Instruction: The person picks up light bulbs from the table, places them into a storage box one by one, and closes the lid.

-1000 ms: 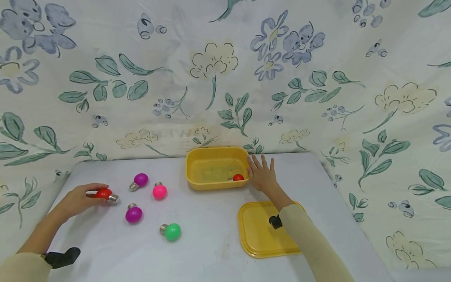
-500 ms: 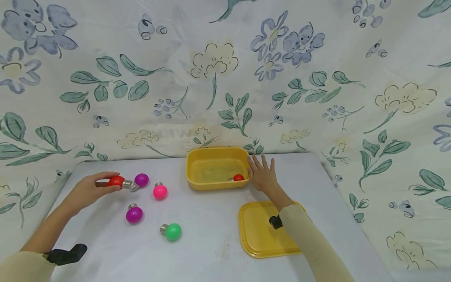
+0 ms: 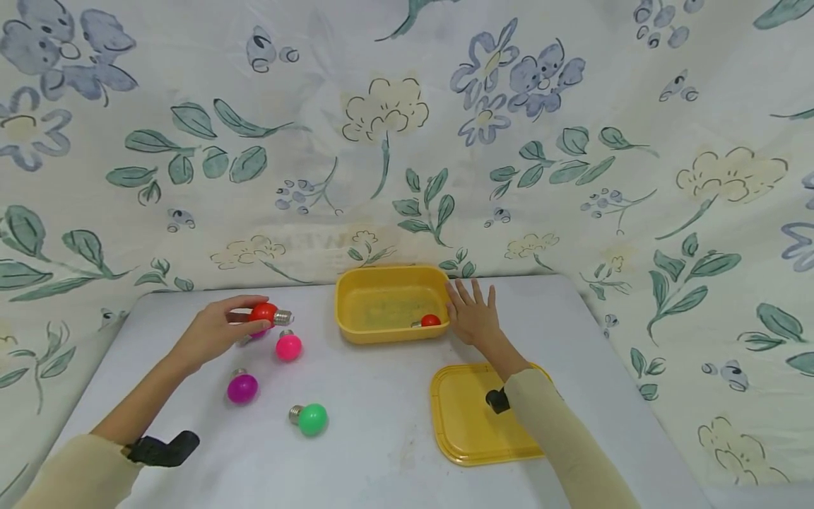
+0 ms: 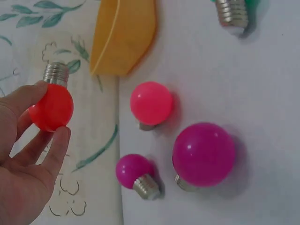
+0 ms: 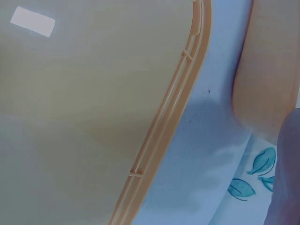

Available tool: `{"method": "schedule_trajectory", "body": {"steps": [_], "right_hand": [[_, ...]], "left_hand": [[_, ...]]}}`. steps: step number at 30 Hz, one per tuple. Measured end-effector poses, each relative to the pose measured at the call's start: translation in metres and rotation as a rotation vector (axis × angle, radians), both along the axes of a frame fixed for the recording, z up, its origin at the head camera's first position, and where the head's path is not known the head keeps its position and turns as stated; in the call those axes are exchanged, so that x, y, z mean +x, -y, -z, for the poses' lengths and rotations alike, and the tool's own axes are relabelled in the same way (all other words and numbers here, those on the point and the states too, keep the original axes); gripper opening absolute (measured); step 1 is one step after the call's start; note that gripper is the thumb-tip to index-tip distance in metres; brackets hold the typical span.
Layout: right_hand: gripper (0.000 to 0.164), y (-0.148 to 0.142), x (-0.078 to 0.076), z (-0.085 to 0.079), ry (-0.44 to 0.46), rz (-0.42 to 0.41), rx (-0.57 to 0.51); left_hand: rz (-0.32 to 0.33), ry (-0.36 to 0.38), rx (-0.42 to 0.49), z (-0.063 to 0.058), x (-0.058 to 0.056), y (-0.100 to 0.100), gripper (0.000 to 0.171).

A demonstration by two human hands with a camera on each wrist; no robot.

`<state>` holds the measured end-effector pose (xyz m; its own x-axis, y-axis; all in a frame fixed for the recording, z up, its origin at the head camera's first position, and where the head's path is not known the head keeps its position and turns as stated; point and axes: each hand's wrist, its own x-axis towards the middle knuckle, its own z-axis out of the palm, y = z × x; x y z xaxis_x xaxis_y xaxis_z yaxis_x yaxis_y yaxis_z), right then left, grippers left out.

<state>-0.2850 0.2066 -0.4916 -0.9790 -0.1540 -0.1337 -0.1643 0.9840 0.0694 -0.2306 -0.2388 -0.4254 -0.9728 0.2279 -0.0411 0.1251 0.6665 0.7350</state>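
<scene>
My left hand (image 3: pixel 213 331) holds a red light bulb (image 3: pixel 262 313) by its round globe, between thumb and fingertips, with the metal screw base pointing right. The bulb is above the table, partly covering a purple bulb (image 4: pixel 133 170) behind it. At the right end of a yellow tub (image 3: pixel 356 332), my right hand (image 3: pixel 473 318) rests against the wall with its fingers spread straight. Inside the tub, in the right corner, lies another red bulb (image 3: pixel 430 320). A pink bulb (image 3: pixel 289 347) lies just below the held bulb in the head view.
A second purple bulb (image 3: pixel 242 389) and a green bulb (image 3: pixel 312 419) lie on the white table (image 3: pixel 369 452). A yellow lid (image 3: pixel 470 424) lies flat under my right forearm. Floral cloth (image 3: pixel 381 177) hangs behind the table's far edge.
My left hand has lifted the red bulb and carried it rightward and away from me, from the table's left side to above the purple bulb. The right hand has stayed on the tub.
</scene>
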Motion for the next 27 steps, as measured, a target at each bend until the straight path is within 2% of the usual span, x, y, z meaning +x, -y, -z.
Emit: {"method": "schedule_trajectory", "body": {"steps": [9, 18, 27], "right_hand": [[0.056, 0.001, 0.001, -0.002, 0.006, 0.004, 0.002], [0.057, 0.001, 0.0, 0.0, 0.008, 0.01, 0.009], [0.057, 0.001, 0.001, -0.001, 0.005, 0.009, -0.013]], "left_hand": [[0.004, 0.003, 0.051, -0.005, -0.006, -0.035, 0.062], [0.026, 0.019, 0.101, -0.001, -0.018, -0.068, 0.059], [0.039, -0.008, 0.13, 0.007, -0.033, -0.102, 0.055]]}}
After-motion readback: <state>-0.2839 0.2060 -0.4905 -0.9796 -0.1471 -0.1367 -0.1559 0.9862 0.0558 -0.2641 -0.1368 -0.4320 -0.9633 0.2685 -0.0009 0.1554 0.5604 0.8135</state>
